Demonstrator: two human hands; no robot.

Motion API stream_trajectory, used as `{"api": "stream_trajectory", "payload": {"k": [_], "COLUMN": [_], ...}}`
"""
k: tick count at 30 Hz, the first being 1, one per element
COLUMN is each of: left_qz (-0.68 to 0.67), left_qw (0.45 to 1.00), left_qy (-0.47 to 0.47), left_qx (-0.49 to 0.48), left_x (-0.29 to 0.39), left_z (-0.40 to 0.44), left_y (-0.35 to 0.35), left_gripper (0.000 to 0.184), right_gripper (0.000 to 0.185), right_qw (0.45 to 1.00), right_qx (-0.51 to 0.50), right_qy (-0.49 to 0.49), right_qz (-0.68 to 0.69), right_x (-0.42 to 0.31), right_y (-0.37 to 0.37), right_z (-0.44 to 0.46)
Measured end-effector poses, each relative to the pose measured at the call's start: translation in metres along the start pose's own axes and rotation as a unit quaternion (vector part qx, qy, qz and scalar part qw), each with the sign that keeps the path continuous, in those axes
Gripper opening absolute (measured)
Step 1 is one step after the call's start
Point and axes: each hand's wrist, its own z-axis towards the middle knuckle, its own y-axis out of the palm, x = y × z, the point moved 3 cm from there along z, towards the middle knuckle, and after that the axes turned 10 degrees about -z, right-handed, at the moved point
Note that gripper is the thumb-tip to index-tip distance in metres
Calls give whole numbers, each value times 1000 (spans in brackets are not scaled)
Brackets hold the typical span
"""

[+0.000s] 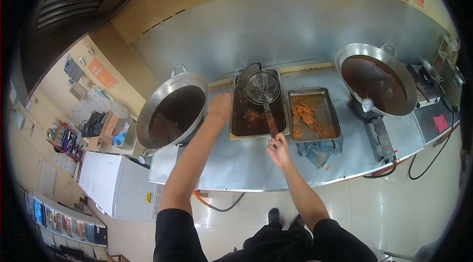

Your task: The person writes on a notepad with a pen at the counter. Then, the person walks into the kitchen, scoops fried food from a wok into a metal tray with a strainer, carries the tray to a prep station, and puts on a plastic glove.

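My right hand (279, 150) is closed round the brown handle of a round wire skimmer (262, 87). The skimmer's mesh basket is over a deep rectangular pan (260, 129) of dark liquid with brown crumbs in it. My left hand (219, 106) is closed in a fist between that pan and the left wok (144, 126); whatever its fingers may hold is hidden. Behind the skimmer a dark curved rim (241, 80) shows at the pan's far end. To the right of the pan stands a shallow metal tray (326, 100) with orange-brown fried crumbs (304, 114) inside.
Another wok (411, 92) of dark liquid stands at the right, with a dial thermometer (367, 104) at its near rim. A blue cloth (320, 152) lies partly under the tray on the steel counter (236, 163). A white chest freezer (116, 178) is at the left.
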Motion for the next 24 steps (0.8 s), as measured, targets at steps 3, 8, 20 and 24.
{"api": "stream_trajectory", "payload": {"k": [3,8,20,24], "left_qz": [7,14,75,84], "left_qw": [1000,998,997,995], "left_qy": [2,55,25,33], "left_qx": [21,32,23,34], "left_x": [-7,-9,-22,-9], "left_z": [8,17,9,0], "left_y": [-15,-32,-38,-17], "left_gripper": [21,20,20,21], "right_gripper": [21,20,22,23], "right_qw": [1000,999,1000,999], "right_qx": [-4,-4,-22,-27], "right_qy": [-9,-22,-10,-7], "right_qz": [8,25,-3,-26], "right_x": [1,-13,-23,-12], "right_y": [4,4,11,15], "right_z": [-4,-11,-15,1]}}
